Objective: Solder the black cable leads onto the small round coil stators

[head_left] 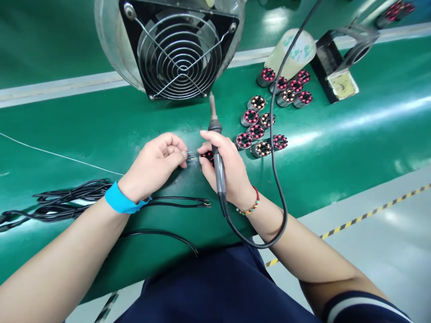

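Wire ends (191, 157), thin and coloured, are pinched between the thumb and fingers of the left hand (161, 157), which is closed narrowly on them. Just beside them, a wound core (208, 157) is held in the curled fingers of the right hand (227, 157), by which a soldering iron (220, 175) is also carried, its tip pointed away beyond the fingers. The iron's tip is not laid on the core, so no joint appears to be in the making at this instant; whether any strand is already fastened cannot be told, as the meeting place is too small and partly covered. One piece is judged to be under way. To the right of the right hand, other cores (256, 131) are stood in loose groups, with no long cable seen attached. Left of and below the left hand, black cables (67, 202) are laid, some with free ends, apparently not yet joined to anything. Beyond both hands, a fan (183, 67) is placed.
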The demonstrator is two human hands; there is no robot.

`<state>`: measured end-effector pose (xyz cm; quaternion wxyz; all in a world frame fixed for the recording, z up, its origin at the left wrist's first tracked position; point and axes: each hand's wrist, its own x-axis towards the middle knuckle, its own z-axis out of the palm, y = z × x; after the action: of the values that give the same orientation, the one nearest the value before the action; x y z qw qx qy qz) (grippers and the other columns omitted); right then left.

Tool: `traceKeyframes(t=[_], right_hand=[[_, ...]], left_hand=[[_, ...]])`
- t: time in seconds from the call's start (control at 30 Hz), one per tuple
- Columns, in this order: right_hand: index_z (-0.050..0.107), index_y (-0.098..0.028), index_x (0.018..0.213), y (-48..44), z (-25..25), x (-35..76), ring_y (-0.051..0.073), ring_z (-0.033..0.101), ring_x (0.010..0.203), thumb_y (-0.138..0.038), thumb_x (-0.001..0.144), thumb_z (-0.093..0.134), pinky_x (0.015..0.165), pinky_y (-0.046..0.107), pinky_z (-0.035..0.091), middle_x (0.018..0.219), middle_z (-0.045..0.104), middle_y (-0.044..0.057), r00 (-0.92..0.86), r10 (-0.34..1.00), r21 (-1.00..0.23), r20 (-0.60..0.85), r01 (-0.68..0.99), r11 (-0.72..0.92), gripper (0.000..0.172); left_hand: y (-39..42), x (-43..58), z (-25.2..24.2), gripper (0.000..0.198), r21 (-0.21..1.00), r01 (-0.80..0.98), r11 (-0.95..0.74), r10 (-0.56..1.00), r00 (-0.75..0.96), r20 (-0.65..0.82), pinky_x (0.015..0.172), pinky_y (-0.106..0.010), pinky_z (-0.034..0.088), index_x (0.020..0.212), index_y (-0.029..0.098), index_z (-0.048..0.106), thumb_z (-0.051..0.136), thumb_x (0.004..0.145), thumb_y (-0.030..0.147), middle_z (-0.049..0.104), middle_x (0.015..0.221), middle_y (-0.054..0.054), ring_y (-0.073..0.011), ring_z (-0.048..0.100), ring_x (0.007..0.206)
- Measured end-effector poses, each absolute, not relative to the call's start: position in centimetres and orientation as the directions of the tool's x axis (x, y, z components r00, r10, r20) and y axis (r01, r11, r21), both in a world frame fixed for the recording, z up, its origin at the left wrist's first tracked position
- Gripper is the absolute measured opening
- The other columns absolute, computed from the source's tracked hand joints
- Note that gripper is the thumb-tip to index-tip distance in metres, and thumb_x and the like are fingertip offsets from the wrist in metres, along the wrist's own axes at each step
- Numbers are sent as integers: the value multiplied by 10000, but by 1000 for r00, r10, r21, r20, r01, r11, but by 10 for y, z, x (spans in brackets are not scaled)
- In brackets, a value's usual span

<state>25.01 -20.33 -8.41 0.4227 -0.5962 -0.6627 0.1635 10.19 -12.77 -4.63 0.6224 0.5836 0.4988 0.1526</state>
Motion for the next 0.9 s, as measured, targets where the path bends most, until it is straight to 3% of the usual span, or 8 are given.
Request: traceKeyframes(t=[0.17,0.47,0.7,0.9], right_hand=[[502,-215,1223,-204,-86,248,202,570,834,-178,881,480,773,351,425,870,686,18,-39,906,-615,422,722,317,345],[474,-249,1226,-204,-86,248,174,593,877,-128,849,512,900,365,447,845,657,-22,20,919,-760,394,570,313,397],[480,-248,1226,-204,-87,249,176,599,878,-140,849,509,904,376,468,851,640,-14,33,934,-797,355,533,285,393],[468,-253,1260,-205,-83,256,188,574,967,-110,835,484,950,392,438,914,671,-5,-19,942,-770,334,572,284,449]], left_hand=[[-128,100,-47,121,888,401,227,760,497,-419,453,-162,306,700,171,509,524,752,63,568,564,53,-40,426,469],[-136,95,-44,66,891,454,27,751,579,-318,515,-204,414,768,170,578,576,797,229,558,624,47,-77,499,526],[-138,92,-47,98,809,549,-212,771,602,-207,549,-228,368,782,179,624,549,801,239,577,645,34,-95,466,575],[-137,99,-47,98,793,597,-123,797,536,-279,523,-219,348,690,185,594,517,750,184,548,596,41,-92,439,534]])
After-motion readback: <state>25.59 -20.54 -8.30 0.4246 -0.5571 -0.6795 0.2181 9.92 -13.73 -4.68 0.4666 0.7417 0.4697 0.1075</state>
